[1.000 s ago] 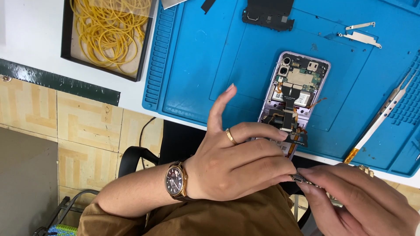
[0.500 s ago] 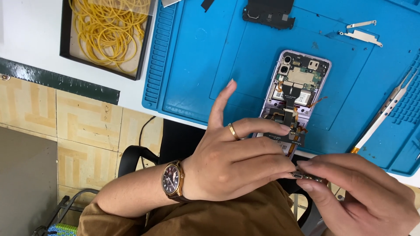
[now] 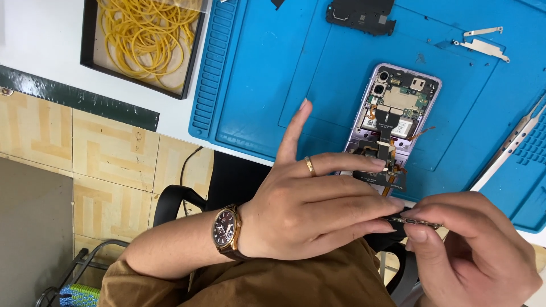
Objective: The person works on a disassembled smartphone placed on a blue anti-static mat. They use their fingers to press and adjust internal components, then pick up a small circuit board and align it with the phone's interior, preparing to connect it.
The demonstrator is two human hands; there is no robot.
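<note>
Counting off now: two hands are showing, the left hand and the right hand, both working at the near edge. One opened phone is lying on one blue mat. One small dark part is sitting pinched between the two hands. One black cover piece is resting at the far edge, and two small metal brackets are lying far right. One pair of tweezers is showing at right. One black tray is holding yellow bands, too many to count. One wristwatch and one ring are riding on the left hand.
</note>
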